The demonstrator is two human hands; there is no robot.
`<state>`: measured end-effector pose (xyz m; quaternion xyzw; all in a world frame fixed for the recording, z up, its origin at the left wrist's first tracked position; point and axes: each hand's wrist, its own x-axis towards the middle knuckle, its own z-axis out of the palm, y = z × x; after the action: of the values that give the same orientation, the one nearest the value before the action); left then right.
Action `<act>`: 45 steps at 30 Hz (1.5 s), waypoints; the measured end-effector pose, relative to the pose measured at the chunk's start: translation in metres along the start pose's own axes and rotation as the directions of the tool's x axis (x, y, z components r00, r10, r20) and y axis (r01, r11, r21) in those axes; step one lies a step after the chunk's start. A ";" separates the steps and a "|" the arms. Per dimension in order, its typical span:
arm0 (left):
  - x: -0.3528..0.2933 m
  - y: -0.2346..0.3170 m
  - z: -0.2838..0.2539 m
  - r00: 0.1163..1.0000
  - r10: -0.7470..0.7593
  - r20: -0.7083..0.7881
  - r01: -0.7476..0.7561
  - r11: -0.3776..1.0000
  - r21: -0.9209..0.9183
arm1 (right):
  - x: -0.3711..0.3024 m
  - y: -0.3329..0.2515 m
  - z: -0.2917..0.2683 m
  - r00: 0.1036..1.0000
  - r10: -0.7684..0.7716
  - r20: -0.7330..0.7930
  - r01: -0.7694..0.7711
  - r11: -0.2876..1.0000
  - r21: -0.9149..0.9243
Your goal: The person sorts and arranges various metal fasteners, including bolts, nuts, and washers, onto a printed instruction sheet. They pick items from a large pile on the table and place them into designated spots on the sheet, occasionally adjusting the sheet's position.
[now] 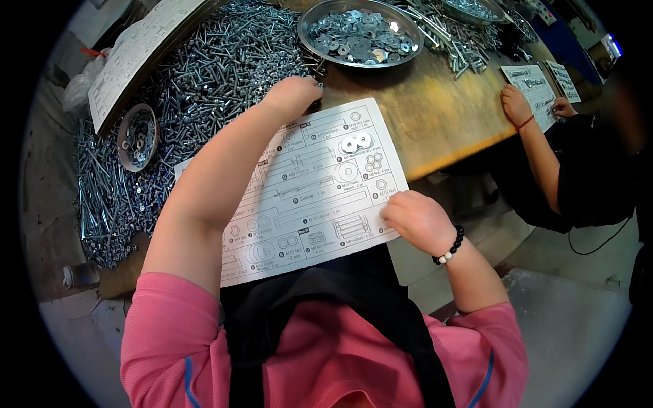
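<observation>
Cluttering this worn yellow tabletop (435, 115): silvery metal bolts (224, 61). Left hand (292, 97) outstretched, can't tell its fingers; right hand (422, 217) pinching a white printed card (316, 187).

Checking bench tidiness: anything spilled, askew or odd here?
Two things. Bolts lie in a loose heap straight on the table, perhaps by design, while washers sit in a round tray. The printed card, gripped by the right hand, overhangs the table edge. I see no damage.

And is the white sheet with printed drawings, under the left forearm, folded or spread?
Spread: the sheet looks flat, drawings showing, with two round silver washers on it and the right hand at its edge.
</observation>
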<state>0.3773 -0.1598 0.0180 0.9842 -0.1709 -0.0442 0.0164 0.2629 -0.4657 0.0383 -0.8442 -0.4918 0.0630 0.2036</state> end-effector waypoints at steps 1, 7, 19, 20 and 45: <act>0.000 -0.001 0.000 1.000 -0.002 0.002 0.002 1.000 -0.004 | -0.001 -0.001 0.000 1.000 0.018 -0.012 -0.018 1.000 0.015; -0.013 0.013 -0.013 0.976 -0.150 -0.158 0.127 0.981 -0.146 | -0.012 -0.005 -0.010 0.980 0.133 -0.150 -0.115 0.986 0.124; -0.084 0.165 0.004 0.999 0.036 -0.030 -0.047 0.815 -0.577 | -0.021 -0.005 0.004 0.931 0.207 -0.302 -0.197 0.978 0.063; -0.084 0.167 0.005 0.999 0.031 -0.043 -0.050 0.800 -0.598 | -0.021 -0.004 0.006 0.926 0.203 -0.318 -0.199 0.979 0.046; -0.149 0.065 -0.009 0.947 -0.273 -0.167 0.092 0.733 -0.674 | 0.029 -0.012 -0.023 0.959 0.133 -0.251 -0.092 0.982 0.166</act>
<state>0.2163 -0.1701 0.0425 0.9241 -0.0424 0.0239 0.3790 0.2750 -0.4421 0.0673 -0.8537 -0.4054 0.0001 0.3268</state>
